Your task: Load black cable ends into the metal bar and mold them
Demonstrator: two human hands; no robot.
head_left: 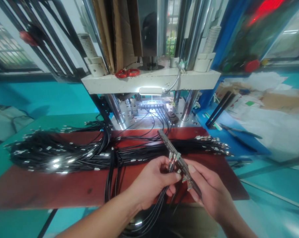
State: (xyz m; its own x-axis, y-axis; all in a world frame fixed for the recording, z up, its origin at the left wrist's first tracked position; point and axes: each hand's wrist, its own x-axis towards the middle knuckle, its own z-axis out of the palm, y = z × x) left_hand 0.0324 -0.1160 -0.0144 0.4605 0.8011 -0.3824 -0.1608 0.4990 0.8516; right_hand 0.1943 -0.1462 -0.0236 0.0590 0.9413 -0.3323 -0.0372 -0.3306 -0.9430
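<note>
Low at the front of the table (pixel 40 188), over its red mat, we are holding a narrow metal bar (pixel 175 155) between both hands. Our right hand (pixel 211 191) is gripping the near end of the bar, thumb on top and fingers (pixel 194 195) curled beneath it, so the bar is slanting up and away to the left, its far end lying over the black cables. Our left hand (pixel 151 180) is closing on a few black wires (pixel 161 198), pinching their metal terminals (pixel 171 160) between thumb and forefinger, just against the side of the bar; whether the terminals are seated in the bar or only touching it, we cannot tell. The held wires are hanging down past our left wrist and off the bottom of the view.

Behind our hands, a big bundle of black cables (pixel 65 153) with small shiny ends is lying across the mat, spreading far to the left and reaching right past the bar. Beyond that, we are facing a press machine (pixel 151 82) with a lit work area, where several black wires are running into a fixture (pixel 151 107). Red-handled scissors (pixel 127 72) are resting on the machine's white platen. To the right, pliers (pixel 238 131) are lying on a blue surface, well apart from our hands.
</note>
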